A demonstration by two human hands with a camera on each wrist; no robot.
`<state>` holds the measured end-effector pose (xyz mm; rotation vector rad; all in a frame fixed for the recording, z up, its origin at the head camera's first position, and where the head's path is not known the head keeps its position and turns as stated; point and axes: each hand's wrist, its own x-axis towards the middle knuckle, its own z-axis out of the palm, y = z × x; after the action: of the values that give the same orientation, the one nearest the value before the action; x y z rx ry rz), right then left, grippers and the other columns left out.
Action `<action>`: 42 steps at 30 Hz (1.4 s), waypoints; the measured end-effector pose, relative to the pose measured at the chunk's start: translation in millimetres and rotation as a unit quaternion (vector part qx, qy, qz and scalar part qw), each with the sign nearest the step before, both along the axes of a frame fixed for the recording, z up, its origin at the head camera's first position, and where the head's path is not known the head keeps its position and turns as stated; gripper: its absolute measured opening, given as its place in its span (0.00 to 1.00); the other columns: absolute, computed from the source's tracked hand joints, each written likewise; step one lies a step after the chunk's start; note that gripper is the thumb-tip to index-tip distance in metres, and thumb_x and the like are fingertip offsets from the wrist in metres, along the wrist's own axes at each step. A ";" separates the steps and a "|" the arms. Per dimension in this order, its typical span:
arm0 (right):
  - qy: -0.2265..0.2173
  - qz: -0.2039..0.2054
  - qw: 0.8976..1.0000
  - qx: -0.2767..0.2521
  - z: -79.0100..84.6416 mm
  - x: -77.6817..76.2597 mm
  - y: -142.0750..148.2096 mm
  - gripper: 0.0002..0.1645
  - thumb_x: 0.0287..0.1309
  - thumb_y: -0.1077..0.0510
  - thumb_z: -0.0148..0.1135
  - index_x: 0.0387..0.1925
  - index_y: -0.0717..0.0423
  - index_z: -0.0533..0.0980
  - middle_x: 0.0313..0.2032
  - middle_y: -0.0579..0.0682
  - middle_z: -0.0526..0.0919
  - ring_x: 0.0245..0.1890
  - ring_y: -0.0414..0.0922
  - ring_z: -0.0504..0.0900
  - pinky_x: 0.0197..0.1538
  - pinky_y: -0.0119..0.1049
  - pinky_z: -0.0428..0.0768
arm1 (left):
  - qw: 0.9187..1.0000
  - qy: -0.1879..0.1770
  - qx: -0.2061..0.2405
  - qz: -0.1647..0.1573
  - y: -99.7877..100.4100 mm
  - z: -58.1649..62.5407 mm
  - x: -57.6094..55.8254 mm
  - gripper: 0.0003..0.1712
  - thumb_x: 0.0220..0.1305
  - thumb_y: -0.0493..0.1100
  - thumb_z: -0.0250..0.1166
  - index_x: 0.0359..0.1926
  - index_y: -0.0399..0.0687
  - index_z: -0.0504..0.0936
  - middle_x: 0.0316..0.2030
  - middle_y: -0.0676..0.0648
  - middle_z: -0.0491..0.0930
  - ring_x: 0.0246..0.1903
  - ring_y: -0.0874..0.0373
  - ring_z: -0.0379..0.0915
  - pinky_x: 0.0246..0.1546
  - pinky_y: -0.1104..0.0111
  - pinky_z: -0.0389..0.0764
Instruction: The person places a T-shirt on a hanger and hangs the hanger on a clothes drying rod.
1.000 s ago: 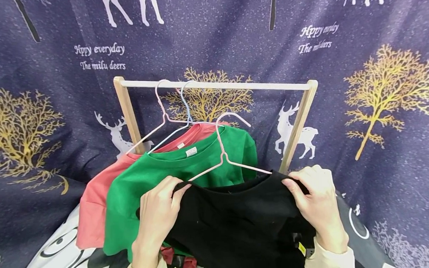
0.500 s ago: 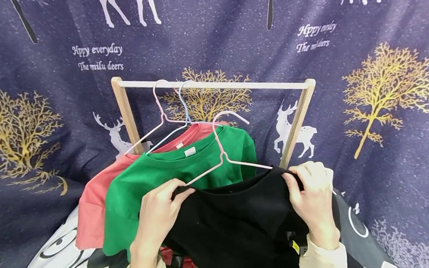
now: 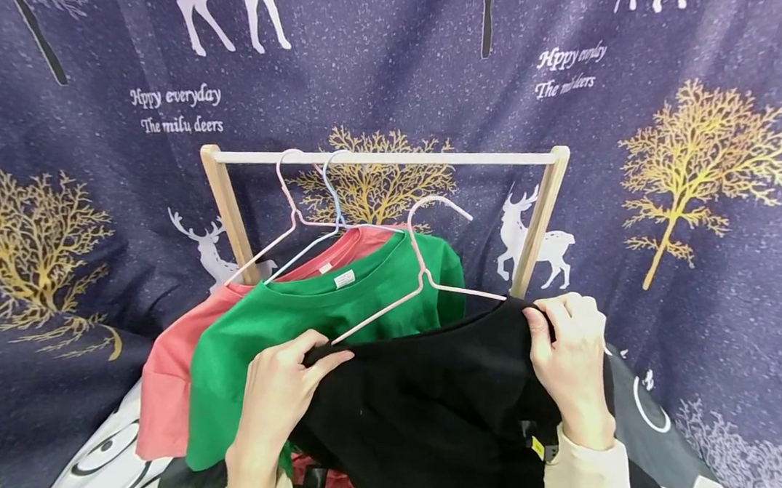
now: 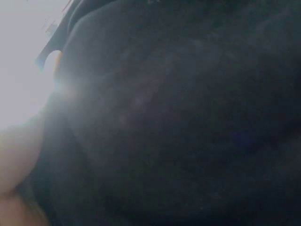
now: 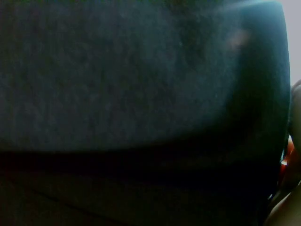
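A black shirt (image 3: 423, 405) hangs between my two hands, with a pink hanger (image 3: 422, 274) inside its neckline. The hanger's hook stands up free, in front of and below the rack's bar. My left hand (image 3: 283, 385) pinches the left shoulder of the shirt between thumb and fingers, close to the hanger's arm. At the right shoulder, my right hand (image 3: 572, 354) grips the cloth the same way, a little higher than the left. Black cloth (image 4: 164, 117) fills most of the left wrist view, and dark cloth (image 5: 117, 80) most of the right wrist view.
Behind stands a small wooden rack (image 3: 541, 221) with a white bar (image 3: 434, 158). On its left half hang a green shirt (image 3: 228, 375) on a blue hanger (image 3: 333, 190) and a coral shirt (image 3: 164, 409) on a pink one. A dark deer-print cloth (image 3: 701, 39) forms the backdrop.
The pink hanger has shifted right and slightly up, its hook turning right. The black shirt's neckline is drawn up straighter, its right side raised. Both hands keep their hold.
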<state>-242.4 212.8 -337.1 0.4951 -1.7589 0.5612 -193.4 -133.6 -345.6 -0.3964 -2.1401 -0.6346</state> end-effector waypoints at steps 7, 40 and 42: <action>-0.004 0.009 0.999 -0.032 -2.7 -3.0 -1.5 0.30 0.70 0.42 0.51 0.29 0.66 0.76 0.28 0.61 0.74 0.33 0.65 0.68 0.39 0.58 0.60 | 1.000 -0.014 0.019 -0.016 -8.0 6.3 4.9 0.14 0.50 0.52 0.77 0.21 0.65 0.77 0.13 0.68 0.65 0.16 0.67 0.67 0.20 0.68 0.68; -0.027 0.081 0.996 -0.033 -0.8 -36.0 -2.5 0.22 0.70 0.49 0.55 0.29 0.64 0.76 0.28 0.59 0.76 0.35 0.62 0.72 0.40 0.54 0.63 | 0.998 -0.021 0.037 -0.056 -17.4 13.3 13.9 0.23 0.53 0.49 0.75 0.17 0.66 0.67 0.13 0.64 0.51 0.14 0.68 0.51 0.19 0.77 0.55; -0.031 0.085 0.996 -0.026 1.9 -42.2 -4.4 0.20 0.70 0.51 0.55 0.29 0.64 0.76 0.28 0.59 0.76 0.35 0.62 0.72 0.40 0.54 0.63 | 0.998 0.005 0.037 -0.048 -16.7 17.3 13.4 0.23 0.53 0.49 0.76 0.16 0.65 0.67 0.13 0.64 0.52 0.13 0.67 0.52 0.19 0.76 0.55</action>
<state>-284.7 208.4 -335.2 0.5997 -1.7658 0.7475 -180.0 -150.3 -328.3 -0.4637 -2.0922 -0.7624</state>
